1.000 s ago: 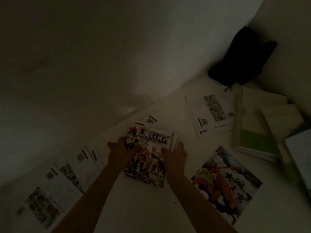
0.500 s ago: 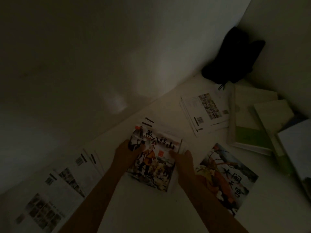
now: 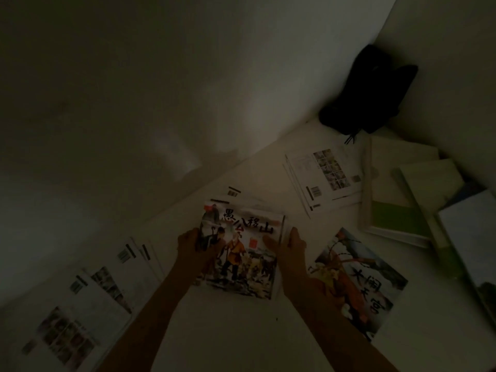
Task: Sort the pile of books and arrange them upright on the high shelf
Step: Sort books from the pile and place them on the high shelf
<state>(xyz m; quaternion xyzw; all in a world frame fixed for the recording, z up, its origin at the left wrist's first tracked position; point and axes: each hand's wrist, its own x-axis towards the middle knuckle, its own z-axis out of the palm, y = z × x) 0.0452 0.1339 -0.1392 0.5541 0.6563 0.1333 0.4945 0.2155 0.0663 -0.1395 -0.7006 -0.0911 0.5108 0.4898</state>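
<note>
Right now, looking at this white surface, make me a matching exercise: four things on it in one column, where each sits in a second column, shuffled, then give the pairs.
Things:
1. black bag
2. old man book
3. monkey book
4. green book

Places:
A. between the left hand and right hand
B. far corner, against the wall
C. flat, just right of the right hand
D. at the right, between the bag and the monkey book

Pairs: 1-B, 2-A, 3-C, 4-D
</note>
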